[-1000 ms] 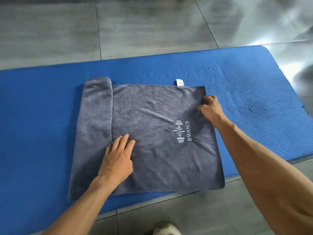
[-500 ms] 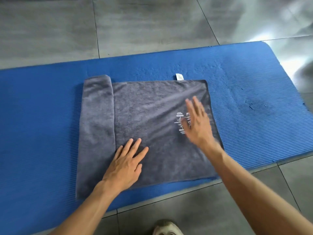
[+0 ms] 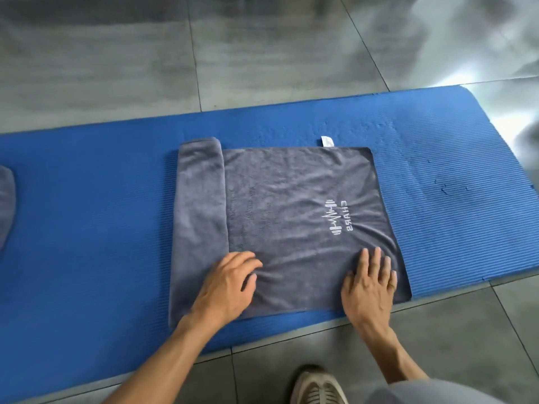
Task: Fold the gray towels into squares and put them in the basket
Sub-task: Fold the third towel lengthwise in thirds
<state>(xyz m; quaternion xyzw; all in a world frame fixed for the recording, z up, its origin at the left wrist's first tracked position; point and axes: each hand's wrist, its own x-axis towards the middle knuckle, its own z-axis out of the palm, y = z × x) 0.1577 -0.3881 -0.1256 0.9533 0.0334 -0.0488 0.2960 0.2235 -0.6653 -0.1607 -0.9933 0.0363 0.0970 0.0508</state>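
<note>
L hand [image 3: 226,284] & R hand [image 3: 369,282] flat on gray towel [image 3: 291,205] — fingers straight; holding nothing.

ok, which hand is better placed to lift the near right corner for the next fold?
Probably right: the right hand lies flat beside that corner of the gray terry towel; the left hand rests farther away.

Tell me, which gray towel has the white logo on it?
The gray towel under both hands, mid-mat, with a white tag at its far edge. The other towel, at the left edge, shows no logo.
</note>
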